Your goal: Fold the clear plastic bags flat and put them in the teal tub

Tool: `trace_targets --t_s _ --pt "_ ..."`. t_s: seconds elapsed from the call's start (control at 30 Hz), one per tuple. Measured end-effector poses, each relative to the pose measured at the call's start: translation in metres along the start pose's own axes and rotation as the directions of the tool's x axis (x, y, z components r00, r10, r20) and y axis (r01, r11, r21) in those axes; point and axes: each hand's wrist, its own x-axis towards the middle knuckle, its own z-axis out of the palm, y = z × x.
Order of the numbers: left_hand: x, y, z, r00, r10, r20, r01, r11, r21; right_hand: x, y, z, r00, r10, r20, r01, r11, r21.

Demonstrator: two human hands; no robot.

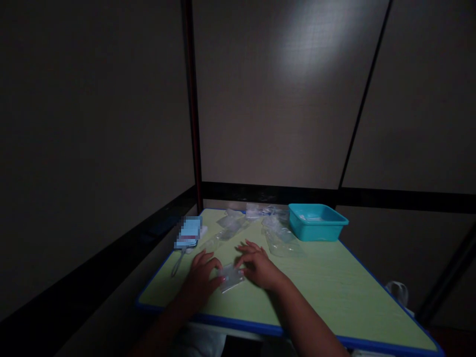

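Head view: left hand [202, 278] and right hand [259, 267] each pinch one side of a small clear plastic bag [232, 282] on green tabletop [334, 292], nearer the wearer than and left of turquoise plastic basin [316, 231], other clear bags [281, 240] just left of basin, pixelated blue item [189, 231] far left of it.

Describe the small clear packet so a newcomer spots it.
Find the green, blue-edged table. Toward its near edge, the packet sits between the left hand and right hand. It alone is at the fingertips; the other clear plastic lies farther back.
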Motion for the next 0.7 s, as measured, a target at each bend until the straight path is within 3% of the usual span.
trace_targets --t_s 0.27,0.47,0.7 --pt "-0.003 -0.007 0.008 0.998 0.062 0.000 -0.062 0.998 0.020 0.003 0.008 0.004 1.000 -0.008 0.001 0.008 1.000 -0.029" --pt "-0.003 -0.013 0.009 0.999 0.026 0.025 -0.027 0.999 0.036 0.002 0.012 0.002 0.998 0.029 0.064 -0.027 0.999 -0.030" --pt "-0.004 0.000 0.004 1.000 0.029 0.004 -0.029 0.999 0.027 0.002 0.013 0.003 0.993 0.081 0.088 -0.076 0.996 -0.056"
